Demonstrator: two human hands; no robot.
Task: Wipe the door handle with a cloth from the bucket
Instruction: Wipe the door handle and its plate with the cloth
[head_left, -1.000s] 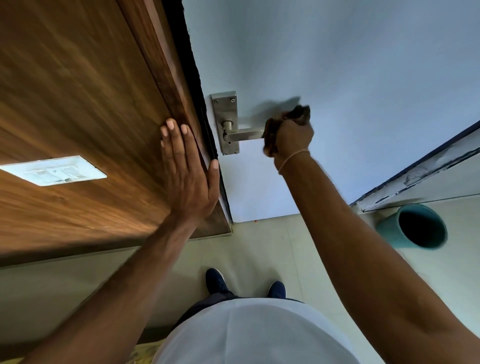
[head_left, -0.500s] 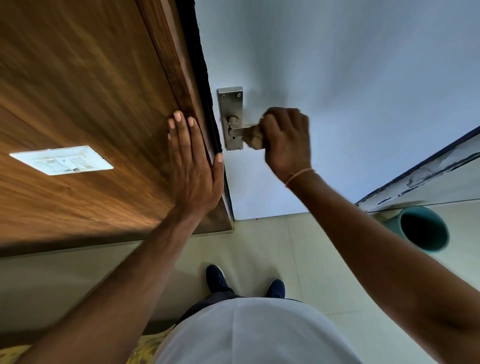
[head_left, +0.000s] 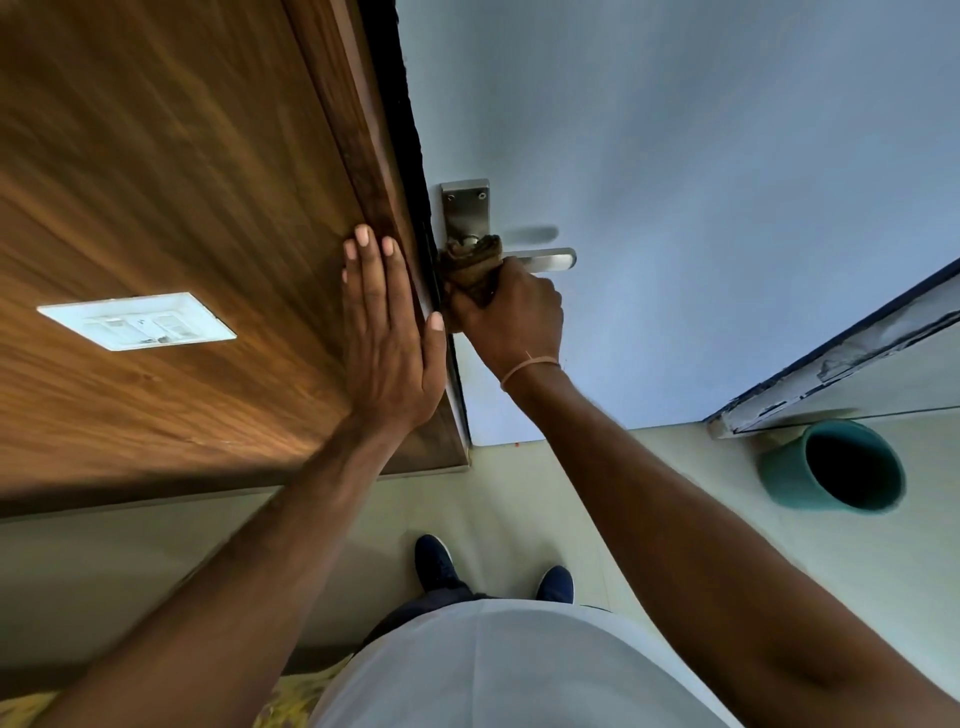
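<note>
A steel lever door handle (head_left: 550, 259) sticks out from a metal backplate (head_left: 466, 210) on the pale blue door. My right hand (head_left: 511, 312) is closed around a brown cloth (head_left: 472, 265), which presses against the base of the lever and the lower part of the backplate. The lever's free end shows bare to the right of my fist. My left hand (head_left: 387, 332) lies flat, fingers spread, on the wooden panel (head_left: 182, 182) beside the door edge. A teal bucket (head_left: 831, 467) stands on the floor at the right.
A white switch plate (head_left: 136, 321) is set in the wooden panel on the left. A worn door frame edge (head_left: 841, 364) runs behind the bucket. My dark shoes (head_left: 436, 561) stand on pale floor tiles below the door.
My right hand has slid with the cloth along the lever from its free end to its base at the backplate, uncovering the lever's tip. My left hand stays flat on the wood.
</note>
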